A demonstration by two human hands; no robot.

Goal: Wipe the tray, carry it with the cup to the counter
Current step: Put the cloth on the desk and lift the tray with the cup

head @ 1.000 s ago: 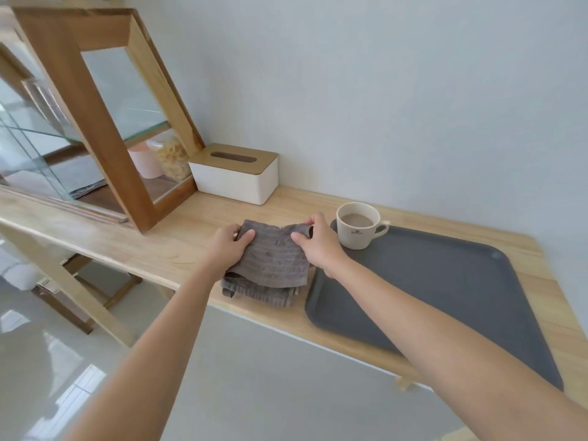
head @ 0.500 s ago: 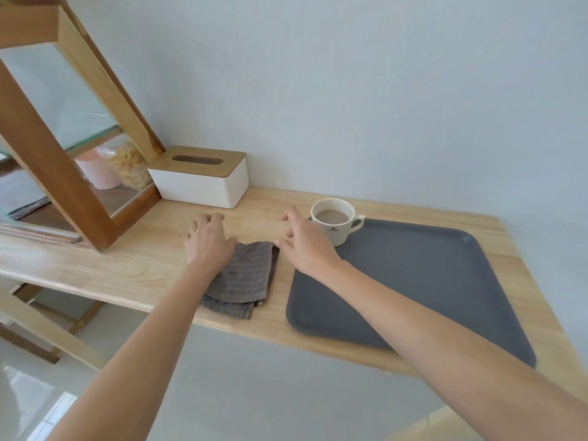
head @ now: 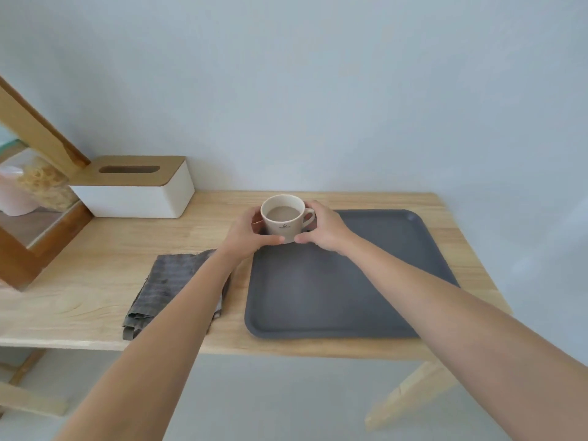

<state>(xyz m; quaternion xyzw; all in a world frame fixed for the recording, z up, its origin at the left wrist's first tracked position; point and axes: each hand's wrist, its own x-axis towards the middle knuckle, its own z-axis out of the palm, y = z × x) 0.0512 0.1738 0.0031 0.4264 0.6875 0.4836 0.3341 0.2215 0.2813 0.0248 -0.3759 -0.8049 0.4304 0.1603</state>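
A dark grey tray [head: 350,291] lies flat on the wooden table. At its far left corner stands a cream cup [head: 284,218] with a light brown drink inside, handle pointing right. My left hand [head: 246,232] wraps the cup's left side and my right hand [head: 324,229] its right side, thumbs nearly meeting at the front of its base. Whether the cup is lifted off the tray I cannot tell. A folded grey cloth [head: 168,288] lies on the table left of the tray, partly hidden under my left forearm.
The wooden table [head: 95,281] stands against a pale wall. A white tissue box with a wooden lid [head: 133,189] sits at the back left. A wood-and-glass cabinet [head: 28,198] holding jars stands at the far left. The table's front edge drops to a pale floor.
Both hands let go of the cloth, which now lies folded on the table, and moved to the cup, closing around it. The view shifted right.
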